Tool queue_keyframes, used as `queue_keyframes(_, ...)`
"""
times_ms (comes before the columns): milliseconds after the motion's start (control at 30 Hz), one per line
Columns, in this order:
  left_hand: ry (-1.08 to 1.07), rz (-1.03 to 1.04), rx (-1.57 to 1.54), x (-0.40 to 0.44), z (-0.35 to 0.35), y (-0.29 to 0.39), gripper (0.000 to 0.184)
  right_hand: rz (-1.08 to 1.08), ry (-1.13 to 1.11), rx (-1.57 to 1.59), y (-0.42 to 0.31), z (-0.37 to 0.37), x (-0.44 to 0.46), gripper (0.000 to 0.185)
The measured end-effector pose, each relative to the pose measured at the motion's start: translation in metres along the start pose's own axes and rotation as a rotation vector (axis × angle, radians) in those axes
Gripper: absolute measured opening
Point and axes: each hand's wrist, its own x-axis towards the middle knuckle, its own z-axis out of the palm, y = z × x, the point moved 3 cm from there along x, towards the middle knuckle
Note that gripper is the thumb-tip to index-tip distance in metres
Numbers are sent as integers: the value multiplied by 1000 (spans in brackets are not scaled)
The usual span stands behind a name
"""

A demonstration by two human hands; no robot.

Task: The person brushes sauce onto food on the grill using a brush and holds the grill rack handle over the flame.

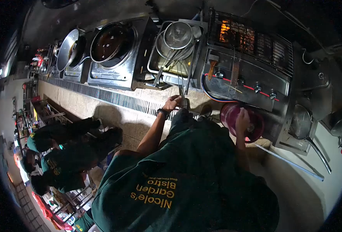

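Observation:
My left hand [173, 103] is closed on long metal tongs [182, 89], held upright in front of the counter's edge. Past them, a metal tray [152, 66] holds strainers and several long utensils. My right hand [242, 123] hangs over a purple bucket [228, 114] at the foot of the grill. Its fingers look loosely extended and slightly blurred, and I see nothing in them. Right of the tray, a brush [213, 65] with a wooden handle lies on the grill's front panel, beside a flat brown strip [235, 73].
The lit grill [252, 40] glows orange at the back. Left of the tray stand burners with a dark wok [112, 41] and a tilted pan [67, 49]. A strainer [300, 121] and a pale pipe [290, 162] are at right. Co-workers [62, 162] in green shirts stand at left.

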Motion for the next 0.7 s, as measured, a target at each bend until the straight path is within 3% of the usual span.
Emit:
queue_keyframes(67, 22, -82, 89, 10, -2, -3, 48, -71, -34, -73, 8, 14, -3, 34)
queue_keyframes(133, -62, -5, -49, 13, -5, -7, 39, -142, -54, -39, -14, 22, -9, 41)
queue_keyframes(200, -104, 13, -181, 2, -4, 1, 25, -200, -12, -64, -46, 27, -15, 39)
queue_keyframes(267, -154, -31, -190, -5, -10, 13, 18, -363, 87, -116, -75, 39, -14, 25)
queue_keyframes(300, -191, -83, 168, 0, -27, 7, 56, -389, 105, -88, -113, 36, -19, 20)
queue_keyframes(333, -336, 113, 123, -7, -37, 10, 59, -347, 100, -92, -139, 38, -21, 14)
queue_keyframes(367, -293, -97, 266, 5, -57, -10, 61, -317, 107, 21, -151, 49, -16, 17)
queue_keyframes(400, -411, 77, 126, 9, -78, -28, 56, -382, 137, -78, -172, 51, -12, 33)
queue_keyframes(433, -276, -121, 90, 4, -87, -26, 40, -424, 161, -135, -186, 60, -6, 41)
queue_keyframes(500, -309, 140, -11, 13, -127, -59, 35, -458, 92, -298, -208, 73, 1, 59)
queue_keyframes(533, -246, -7, 462, 17, -146, -64, 25, -447, 55, -321, -210, 81, 4, 60)
queue_keyframes(567, -282, 80, 531, 31, -180, -104, 18, -441, 19, -345, -212, 88, 8, 60)
queue_keyframes(600, -297, 412, 945, 23, -188, -99, 19, -485, 59, -378, -215, 93, 10, 59)
queue_keyframes(667, 9, -265, 565, 1, -218, -106, 23, -550, 113, -388, -220, 102, 16, 58)
queue_keyframes(700, 94, -359, 549, -16, -216, -90, 29, -577, 125, -399, -216, 109, 20, 47)
